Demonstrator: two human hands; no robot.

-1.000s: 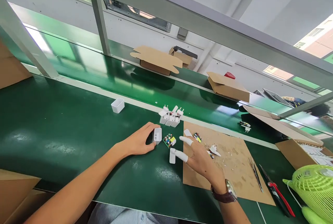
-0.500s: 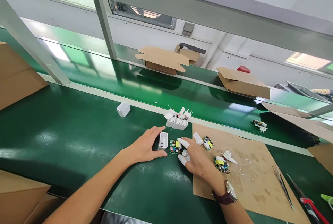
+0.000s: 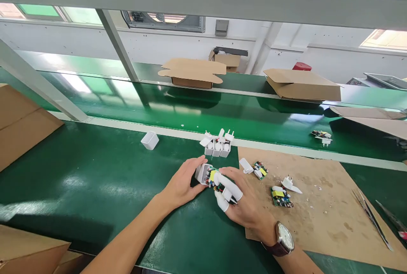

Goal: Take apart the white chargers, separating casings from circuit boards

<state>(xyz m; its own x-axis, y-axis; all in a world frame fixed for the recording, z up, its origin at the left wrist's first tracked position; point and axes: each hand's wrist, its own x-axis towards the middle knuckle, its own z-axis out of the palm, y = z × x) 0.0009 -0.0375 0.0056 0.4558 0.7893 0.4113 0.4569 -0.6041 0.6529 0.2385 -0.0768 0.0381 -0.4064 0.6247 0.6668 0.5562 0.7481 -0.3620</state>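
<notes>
A white charger housing (image 3: 201, 174) is gripped between the thumb and fingers of my left hand (image 3: 184, 183), its opening turned to the right. My right hand (image 3: 243, 197), with white finger covers on thumb and finger, holds a circuit board (image 3: 212, 177) with a yellow part. The board's left end meets the housing's opening; how deep it sits is hard to tell. Several filled white housings (image 3: 217, 148) stand in a row beyond my hands. On the brown sheet lie a circuit board (image 3: 281, 197), a white plug piece (image 3: 290, 184) and a smaller board (image 3: 260, 170) beside a white cover (image 3: 246, 166).
An empty white housing (image 3: 150, 140) lies at the back left. Tweezers (image 3: 372, 219) rest on the brown cardboard sheet (image 3: 324, 223), with red-handled pliers (image 3: 402, 235) beyond its right edge. Cardboard boxes (image 3: 30, 125) flank the bench, and a metal rail (image 3: 178, 136) runs behind.
My left hand has taken hold of the housing and tilted it toward the right. My right hand has lifted the circuit board and brought it to the opening. The camera view has levelled and shifted.
</notes>
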